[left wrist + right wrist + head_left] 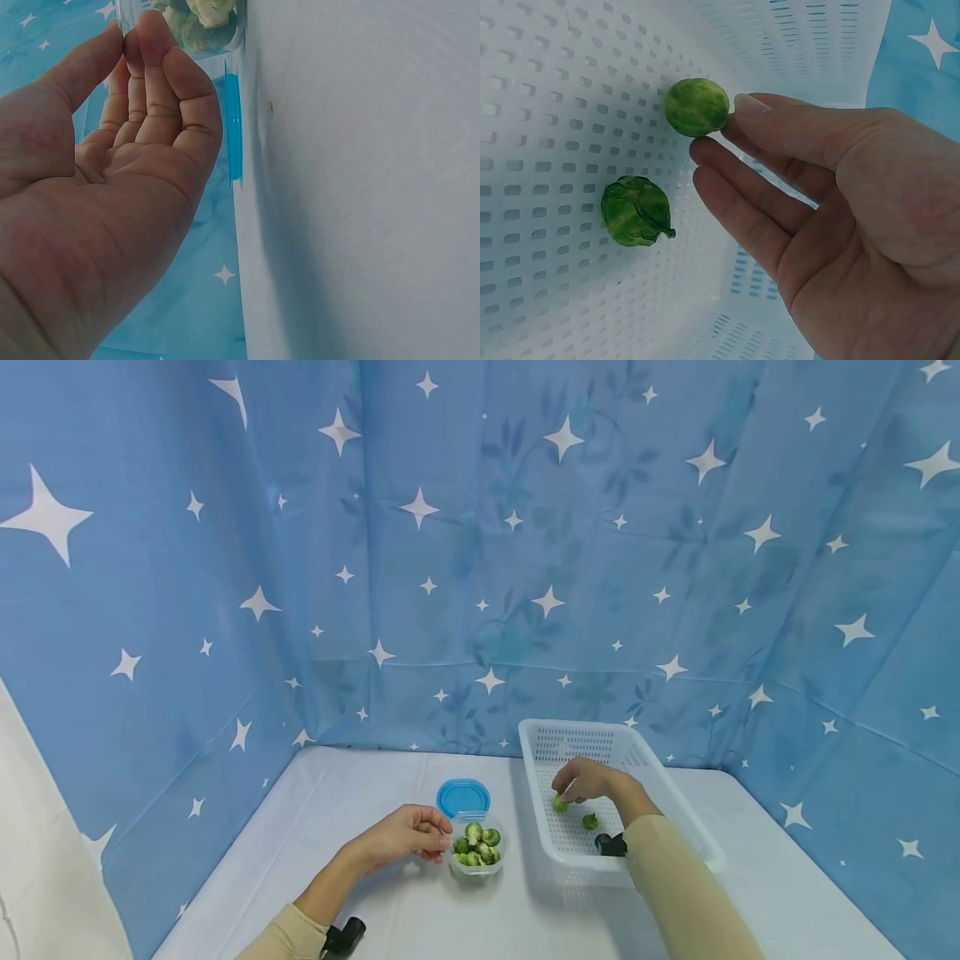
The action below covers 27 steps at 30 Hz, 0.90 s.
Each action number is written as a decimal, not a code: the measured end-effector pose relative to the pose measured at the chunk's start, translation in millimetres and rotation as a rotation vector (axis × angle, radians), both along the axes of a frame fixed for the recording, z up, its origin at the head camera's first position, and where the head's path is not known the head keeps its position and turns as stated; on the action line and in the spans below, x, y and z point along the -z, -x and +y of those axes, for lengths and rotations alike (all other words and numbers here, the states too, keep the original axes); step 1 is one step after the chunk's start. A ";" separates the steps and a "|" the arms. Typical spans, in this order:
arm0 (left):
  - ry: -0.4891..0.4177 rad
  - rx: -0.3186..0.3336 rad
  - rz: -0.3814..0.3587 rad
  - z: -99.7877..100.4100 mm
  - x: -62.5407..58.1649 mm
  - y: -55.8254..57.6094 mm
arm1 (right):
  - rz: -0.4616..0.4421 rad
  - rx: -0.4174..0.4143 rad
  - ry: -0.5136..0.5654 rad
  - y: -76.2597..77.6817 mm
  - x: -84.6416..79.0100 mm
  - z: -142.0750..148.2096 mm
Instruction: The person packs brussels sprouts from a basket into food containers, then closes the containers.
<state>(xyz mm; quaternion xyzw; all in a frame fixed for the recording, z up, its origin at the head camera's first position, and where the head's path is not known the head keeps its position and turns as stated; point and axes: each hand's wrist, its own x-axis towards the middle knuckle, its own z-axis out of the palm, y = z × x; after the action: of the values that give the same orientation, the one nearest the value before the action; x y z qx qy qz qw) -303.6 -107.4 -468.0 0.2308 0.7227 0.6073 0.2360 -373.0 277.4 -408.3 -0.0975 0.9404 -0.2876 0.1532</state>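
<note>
My left hand [412,835] is at the left side of a small clear plastic container [480,870], fingers softly bent and fingertips right at its wall. Several green Brussels sprouts [478,843] fill that container. Inside a white perforated basket [542,814], my right hand [588,779] reaches down with thumb and fingers extended. In the right wrist view its fingertips meet the edge of one Brussels sprout [697,107], which lies at the basket floor. A second sprout [636,211] with a loose leaf rests near it, apart from the hand.
Behind the clear container lies a round blue lid [462,797]. A white cloth covers the table [420,918]. Blue curtains [480,568] with white stars rise at the back and sides. The basket's raised rim surrounds my right hand.
</note>
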 end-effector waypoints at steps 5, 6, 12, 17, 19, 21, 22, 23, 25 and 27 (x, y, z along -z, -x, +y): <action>-0.003 0.002 -0.001 0.0 0.3 0.3 | 0.011 0.006 0.003 -2.6 -0.6 0.0; -0.003 0.002 0.000 0.0 0.3 0.3 | 0.010 0.010 -0.002 -3.0 -0.7 -0.2; -0.006 0.003 0.000 0.2 0.5 0.4 | -0.001 0.021 -0.037 -5.2 -2.3 -2.1; -0.006 0.003 -0.001 0.4 1.2 0.9 | -0.013 -0.010 -0.038 -4.2 -1.8 -2.3; -0.005 0.003 0.000 0.4 1.5 1.1 | -0.015 -0.007 -0.040 -3.5 -1.3 -2.5; -0.005 0.003 0.000 0.3 1.8 1.1 | -0.017 0.003 -0.046 -2.7 0.0 -2.7; -0.005 0.003 0.000 0.2 2.0 1.1 | -0.016 0.008 -0.050 -2.5 0.4 -2.8; -0.005 0.003 0.000 0.2 2.0 1.1 | -0.016 0.015 -0.050 -2.5 0.5 -3.0; -0.007 0.002 0.000 0.2 2.0 1.1 | -0.011 0.016 -0.049 -2.6 1.1 -2.9; -0.007 0.002 -0.001 0.2 2.2 1.0 | 0.003 0.002 -0.043 -3.1 0.9 -2.7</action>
<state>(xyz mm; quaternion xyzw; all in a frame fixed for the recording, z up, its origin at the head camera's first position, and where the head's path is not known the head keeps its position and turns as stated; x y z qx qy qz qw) -304.6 -107.2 -470.2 0.2319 0.7202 0.6098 0.2361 -369.9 274.7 -409.2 -0.0937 0.9467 -0.2672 0.1536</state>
